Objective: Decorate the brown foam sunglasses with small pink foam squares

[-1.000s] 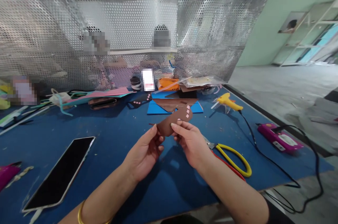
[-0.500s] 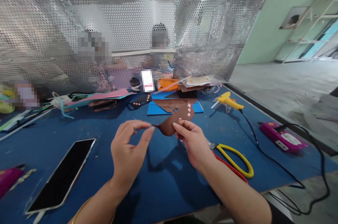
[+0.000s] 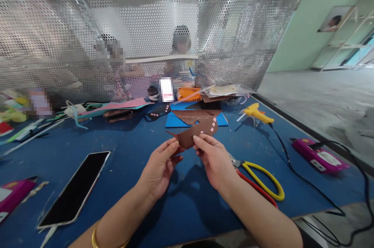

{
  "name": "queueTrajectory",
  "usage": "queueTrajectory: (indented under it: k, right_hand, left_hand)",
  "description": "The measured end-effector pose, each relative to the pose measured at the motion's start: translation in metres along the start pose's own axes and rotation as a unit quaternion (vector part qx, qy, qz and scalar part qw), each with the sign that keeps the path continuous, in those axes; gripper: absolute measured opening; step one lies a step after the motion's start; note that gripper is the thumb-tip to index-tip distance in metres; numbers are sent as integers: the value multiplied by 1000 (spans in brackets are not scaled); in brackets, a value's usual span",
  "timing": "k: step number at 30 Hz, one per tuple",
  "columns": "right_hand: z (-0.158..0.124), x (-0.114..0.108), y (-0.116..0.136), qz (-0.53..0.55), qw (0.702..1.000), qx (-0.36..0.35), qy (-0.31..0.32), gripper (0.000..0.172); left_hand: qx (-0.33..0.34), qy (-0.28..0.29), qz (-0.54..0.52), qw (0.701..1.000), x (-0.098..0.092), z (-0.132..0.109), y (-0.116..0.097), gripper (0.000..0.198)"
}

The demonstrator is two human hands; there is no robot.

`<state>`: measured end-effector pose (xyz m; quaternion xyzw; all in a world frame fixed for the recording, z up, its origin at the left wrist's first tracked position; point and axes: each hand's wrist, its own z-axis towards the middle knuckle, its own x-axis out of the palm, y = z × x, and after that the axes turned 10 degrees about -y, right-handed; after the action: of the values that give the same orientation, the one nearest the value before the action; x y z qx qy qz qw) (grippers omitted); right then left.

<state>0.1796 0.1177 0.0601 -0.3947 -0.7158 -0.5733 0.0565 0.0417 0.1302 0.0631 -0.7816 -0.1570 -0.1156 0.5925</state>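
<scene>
Above the blue table I hold a curved brown cut-out piece (image 3: 206,127) with small pink squares along its upper right edge. It looks like thin sheet material. My left hand (image 3: 157,168) pinches its lower left part, with a thin pointed tail sticking out past the fingertips. Thumb and fingers of my right hand (image 3: 214,160) grip its lower middle. Just behind it lie a brown sheet (image 3: 187,115) and a blue sheet (image 3: 172,123). A similar black cut-out (image 3: 157,113) with pink squares rests to their left. Scissors (image 3: 267,180) with yellow and red handles lie partly under my right forearm.
A yellow glue gun (image 3: 258,113) stands at right, its cord running towards a purple power box (image 3: 320,156). At left lies a phone (image 3: 76,189) with a cable, near another purple object (image 3: 14,197). Behind a perforated metal screen (image 3: 157,22) people sit.
My left hand has moved right, from the tip of the brown piece's tail onto its body. The piece has turned slightly. My right hand keeps its grip.
</scene>
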Motion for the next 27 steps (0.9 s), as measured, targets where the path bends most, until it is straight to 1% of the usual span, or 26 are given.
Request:
queueTrajectory:
  k: [1,3,6,10,12,13,14,15,16,17,18,19,20,21,22,23,24,25,27]
  right_hand:
    - [0,0,-2,-4,1000,-3,-1,37]
    - [0,0,-5,-16,1000,-5,-1,36]
    - [2,0,-8,-37,999,-3,7,33]
    - [-1,-2,-8,-70,997,-1,26,31]
    - [-9,-6,-5,-103,993,2,59,30]
    - [-14,-10,-1,-138,986,-2,94,29]
    - [-20,-16,4,-194,971,-15,142,28]
    - [-24,-22,11,-263,943,-37,199,26]
    - [-27,-30,20,-339,905,-71,249,22]
    - [-27,-38,31,-413,863,-114,268,15]
    - [-23,-47,44,-464,831,-164,261,15]
    - [-16,-55,58,-497,806,-229,226,19]
    - [-5,-63,73,-527,775,-312,159,20]
    - [8,-70,88,-561,725,-393,68,21]
    - [24,-77,103,-614,649,-449,-34,23]
    - [41,-84,117,-681,554,-461,-133,29]
    - [57,-91,129,-754,460,-428,-192,37]
    - [72,-98,139,-780,432,-406,-201,40]
    - [96,-111,152,-811,416,-364,-193,37]
  left_hand:
    - [-37,1,-53,998,2,0,3,24]
    - [-74,-4,-126,989,5,0,8,22]
    - [-86,1,-175,981,6,-3,11,15]
    - [-78,-9,-184,980,6,-2,6,10]
    - [-76,-19,-182,980,5,-1,1,9]
    - [-80,-33,-181,980,4,0,-2,8]
    - [-85,-55,-179,979,4,1,-5,7]
    - [-91,-80,-177,977,3,1,-9,6]
    - [-97,-105,-176,974,3,2,-12,6]
    - [-103,-123,-176,971,3,2,-15,6]
    - [-107,-133,-177,969,3,3,-17,6]
    - [-108,-133,-179,969,3,3,-19,6]
    - [-109,-127,-180,969,3,3,-20,6]
    - [-110,-121,-181,970,3,3,-21,7]
    - [-110,-114,-182,970,3,3,-21,8]
    - [-109,-109,-182,971,4,3,-22,9]
    - [-109,-106,-182,971,4,3,-22,10]
    - [-111,-105,-180,972,4,3,-22,11]
    - [-116,-110,-177,971,4,3,-22,12]
